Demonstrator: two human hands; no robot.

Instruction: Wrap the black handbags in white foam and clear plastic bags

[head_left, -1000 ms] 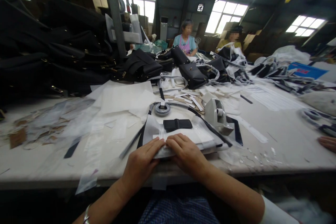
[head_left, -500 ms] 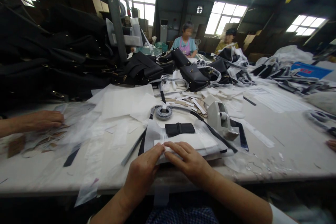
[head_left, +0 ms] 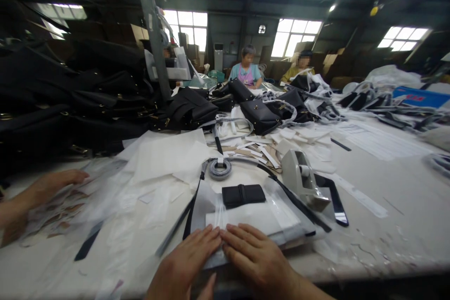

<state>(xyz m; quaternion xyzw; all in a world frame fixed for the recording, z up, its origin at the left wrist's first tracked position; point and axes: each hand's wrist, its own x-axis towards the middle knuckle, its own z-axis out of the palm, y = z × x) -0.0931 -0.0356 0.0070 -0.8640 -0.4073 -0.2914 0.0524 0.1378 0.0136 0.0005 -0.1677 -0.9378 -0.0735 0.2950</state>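
A bag with black edges and a strap lies on the table in front of me, covered with white wrapping paper (head_left: 242, 218). My left hand (head_left: 191, 255) rests on the near edge of the paper, its fingers stretched out and the thumb hanging lower. Beside it, my right hand (head_left: 255, 253) lies flat with fingers extended, the fingertips of both hands nearly meeting. Just beyond the fingers is a black leather piece (head_left: 243, 195) with a band round its middle. A coil of wrapped strap (head_left: 220, 168) sits behind it.
A tape dispenser (head_left: 302, 178) and a phone (head_left: 333, 201) stand right of the bag. Black handbags (head_left: 262, 115) and paper scraps (head_left: 246, 147) are heaped behind. At left, a co-worker's hand (head_left: 59, 183) is over clear plastic film. Two people sit across the table.
My view has tipped upward, so the table sits lower in it. Both hands have gone from bunched fingers at the paper's edge to lying flatter on it. The co-worker's hand has shifted slightly.
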